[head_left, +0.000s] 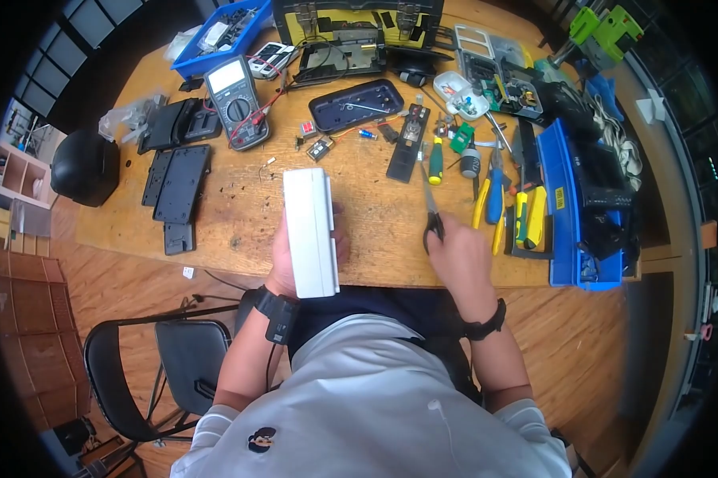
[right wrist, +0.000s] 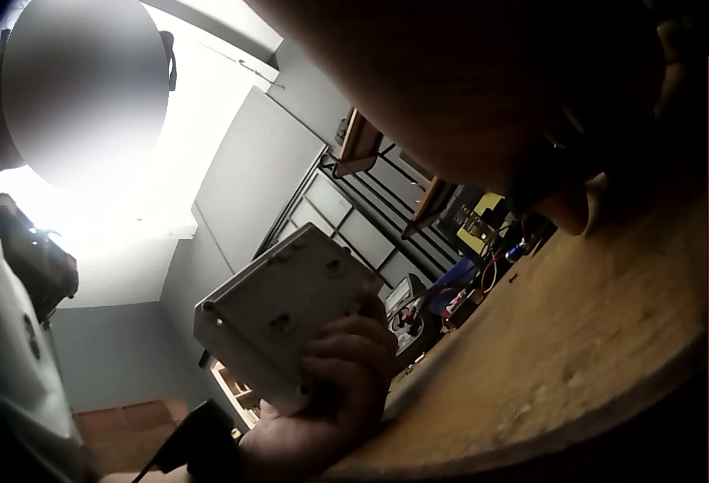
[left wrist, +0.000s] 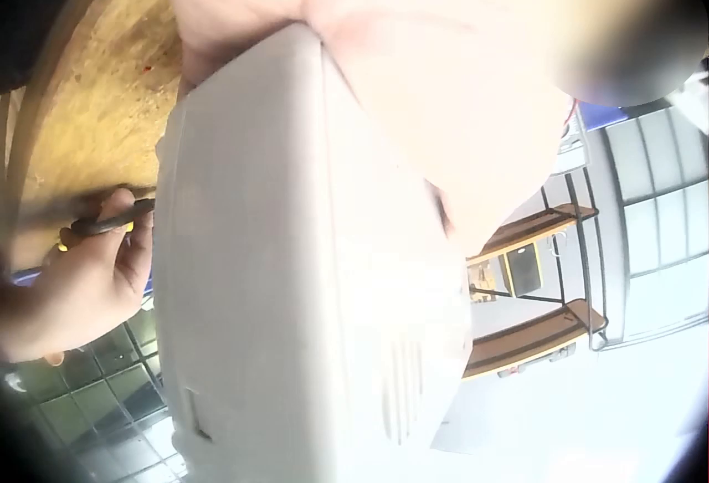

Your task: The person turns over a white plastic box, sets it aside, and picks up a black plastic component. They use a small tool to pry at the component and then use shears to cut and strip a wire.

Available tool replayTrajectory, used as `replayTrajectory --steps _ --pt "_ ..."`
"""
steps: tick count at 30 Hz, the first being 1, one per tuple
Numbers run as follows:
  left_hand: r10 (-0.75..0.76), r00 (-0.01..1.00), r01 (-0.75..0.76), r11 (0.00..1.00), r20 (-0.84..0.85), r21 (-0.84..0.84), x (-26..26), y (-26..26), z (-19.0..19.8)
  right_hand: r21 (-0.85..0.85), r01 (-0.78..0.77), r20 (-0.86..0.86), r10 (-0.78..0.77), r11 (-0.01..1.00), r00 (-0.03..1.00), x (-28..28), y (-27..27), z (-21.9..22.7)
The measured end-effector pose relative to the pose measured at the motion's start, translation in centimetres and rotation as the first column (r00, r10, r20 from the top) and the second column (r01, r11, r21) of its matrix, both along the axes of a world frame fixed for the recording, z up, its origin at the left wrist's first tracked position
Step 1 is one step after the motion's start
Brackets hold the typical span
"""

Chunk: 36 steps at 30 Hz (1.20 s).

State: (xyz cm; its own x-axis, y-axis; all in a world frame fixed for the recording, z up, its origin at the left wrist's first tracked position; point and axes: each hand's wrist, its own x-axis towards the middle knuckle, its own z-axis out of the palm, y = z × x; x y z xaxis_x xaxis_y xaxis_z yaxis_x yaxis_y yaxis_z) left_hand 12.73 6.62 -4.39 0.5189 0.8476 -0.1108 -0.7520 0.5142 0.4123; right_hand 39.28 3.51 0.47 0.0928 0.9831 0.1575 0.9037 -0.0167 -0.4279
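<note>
My left hand [head_left: 281, 259] grips a white plastic case [head_left: 309, 231] upright above the table's front edge, its fingers wrapped behind it. Vent slots show on one face of the case [left wrist: 244, 273] in the left wrist view. Its other face [right wrist: 277, 317], with keyhole-shaped mounting holes, turns up in the right wrist view. To the right, my right hand [head_left: 464, 259] holds black-handled scissors [head_left: 433, 225] at the handles, blades directed away from me. A green-and-yellow screwdriver [head_left: 436, 163] lies just beyond the blades.
Pliers [head_left: 495, 191], cutters and other hand tools lie on the right, beside a blue bin [head_left: 562, 231]. A multimeter [head_left: 238, 103], black plastic panels [head_left: 182, 187] and a dark tray [head_left: 357, 107] occupy the left and middle. An open toolbox [head_left: 359, 32] stands at the back.
</note>
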Motion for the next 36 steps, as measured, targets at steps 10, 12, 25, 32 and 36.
replayTrajectory --steps 10,12,25,32,36 --pt "0.067 0.979 -0.046 0.992 -0.191 0.115 -0.5 -0.8 -2.1 -0.013 0.118 0.061 -0.117 0.993 0.991 1.0 1.2 0.6" --pt "0.059 0.979 -0.022 0.982 -0.196 0.188 -0.2 -0.6 -2.0 -0.002 0.109 0.050 -0.109 0.994 0.993 1.2 1.2 0.3" --pt "0.075 0.951 0.006 0.965 -0.299 0.263 0.8 -1.0 0.2 -0.086 0.072 -0.022 -0.074 0.994 0.997 1.3 1.4 1.2" --pt "0.131 0.938 -0.022 0.947 -0.320 0.321 1.4 -0.8 -0.2 -0.082 0.052 0.009 -0.051 0.995 0.999 1.3 1.3 0.7" --pt "0.140 0.936 -0.026 0.943 -0.323 0.332 1.6 -0.8 -0.4 -0.098 0.055 0.031 -0.052 0.994 0.998 1.2 1.3 0.7"
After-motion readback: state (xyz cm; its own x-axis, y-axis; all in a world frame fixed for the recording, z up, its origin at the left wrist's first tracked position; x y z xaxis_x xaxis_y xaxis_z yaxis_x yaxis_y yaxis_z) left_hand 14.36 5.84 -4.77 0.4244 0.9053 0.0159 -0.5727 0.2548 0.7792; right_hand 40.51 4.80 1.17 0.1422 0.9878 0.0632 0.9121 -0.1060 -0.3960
